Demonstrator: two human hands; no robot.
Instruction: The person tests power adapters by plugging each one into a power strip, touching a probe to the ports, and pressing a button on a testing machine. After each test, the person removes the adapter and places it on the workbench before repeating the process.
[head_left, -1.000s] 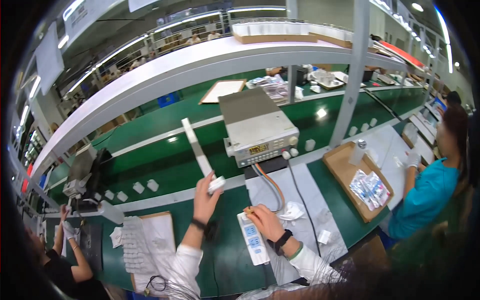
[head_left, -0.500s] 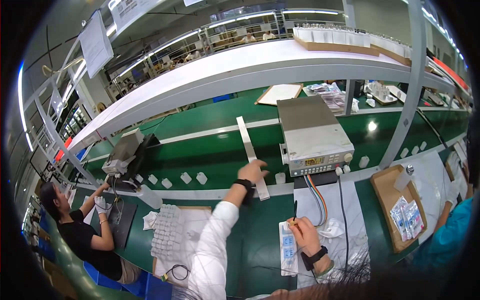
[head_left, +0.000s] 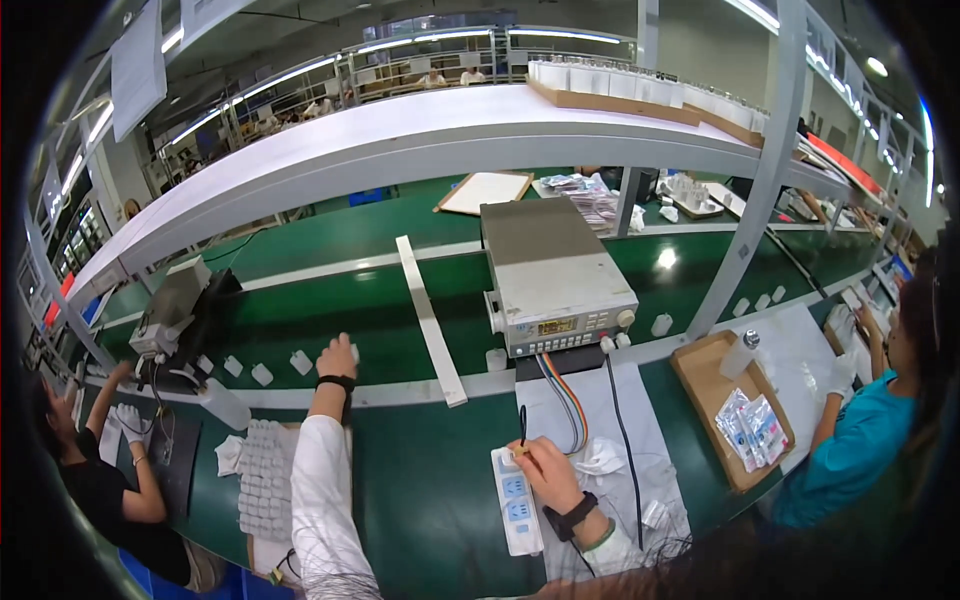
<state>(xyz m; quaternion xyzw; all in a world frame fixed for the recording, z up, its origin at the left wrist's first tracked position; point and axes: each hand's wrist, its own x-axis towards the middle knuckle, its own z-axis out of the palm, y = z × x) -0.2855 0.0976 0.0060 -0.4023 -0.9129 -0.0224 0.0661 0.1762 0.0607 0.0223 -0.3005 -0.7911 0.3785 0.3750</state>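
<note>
On the green belt at left of centre, my left hand (head_left: 337,362) has its fingers curled round a small white power adapter (head_left: 355,352), which shows partly past the fingers. My right hand (head_left: 552,474) pinches a small yellowish connector (head_left: 518,452) with a short black lead (head_left: 523,422) standing up from it. This connector is at the far end of a white power strip (head_left: 523,540) with blue sockets; whether it is plugged in there is hidden. A grey bench instrument (head_left: 570,325) stands beyond my right hand, with coloured wires (head_left: 562,395) running down from its front.
Rows of white adapters (head_left: 263,480) lie on a tray left of my left arm. A white bar (head_left: 430,320) crosses the belt. At right is a cardboard tray (head_left: 690,385) with bagged parts. Co-workers sit on both sides (head_left: 120,490), (head_left: 850,440). A shelf (head_left: 400,135) spans overhead.
My left hand has moved left from the white bar to an adapter on the belt, and its fingers have closed. The view has turned right. My right hand stays at the power strip.
</note>
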